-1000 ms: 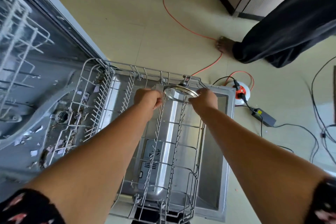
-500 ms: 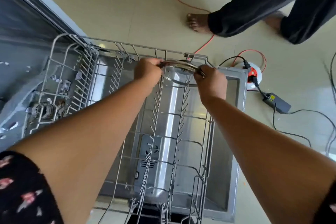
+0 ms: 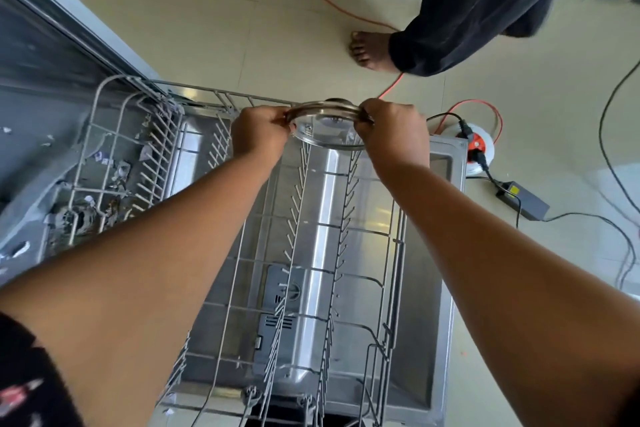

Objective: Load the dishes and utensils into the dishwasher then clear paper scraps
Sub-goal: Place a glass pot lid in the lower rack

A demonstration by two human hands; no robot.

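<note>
Bystander's second foot gone from view since half a second ago; one bare foot (image 3: 369,50) remains at upper right. Glass lid (image 3: 325,125) unchanged in place: upper centre of frame, just above the far rim of the lower rack (image 3: 399,243), over two tine rows. Left hand (image 3: 258,132) and right hand (image 3: 391,135): fingers curled round opposite sides of the lid's metal rim. Paper scraps (image 3: 100,158): left of frame, under the rack's end. Power adapter (image 3: 523,199), right: yellow label, too small to read. Orange cable (image 3: 390,87): on the floor beyond the rack
</note>
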